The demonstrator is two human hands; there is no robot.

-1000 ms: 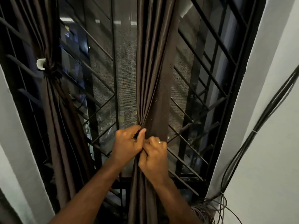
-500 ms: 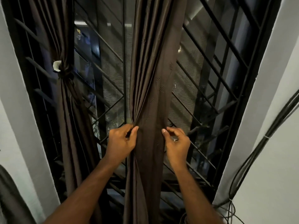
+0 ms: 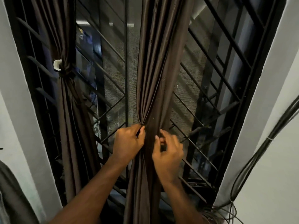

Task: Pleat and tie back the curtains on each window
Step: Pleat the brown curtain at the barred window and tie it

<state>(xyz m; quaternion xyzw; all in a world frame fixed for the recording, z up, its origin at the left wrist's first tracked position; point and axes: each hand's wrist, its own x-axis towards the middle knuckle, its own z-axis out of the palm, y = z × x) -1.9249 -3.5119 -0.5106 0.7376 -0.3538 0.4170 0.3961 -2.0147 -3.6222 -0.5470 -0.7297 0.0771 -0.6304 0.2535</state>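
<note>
Brown curtain (image 3: 155, 78) hangs vertically, pleats converging downward; left hand (image 3: 129, 143) grips gathered folds, right hand (image 3: 168, 151) pinches its edge.

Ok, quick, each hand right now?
Left hand: grips the gathered pleats of the middle curtain.
Right hand: pinches the curtain's right edge.

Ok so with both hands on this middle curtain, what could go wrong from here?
1. The left hand alone pinches the gathered pleats; if it slackens, the folds of the middle curtain could fan out again.
2. The right hand is pinching only the curtain's right edge, so the next pleat may come out uneven.
3. No tie shows near the hands, unlike the tied left curtain; reaching for one might cost the grip.
</note>
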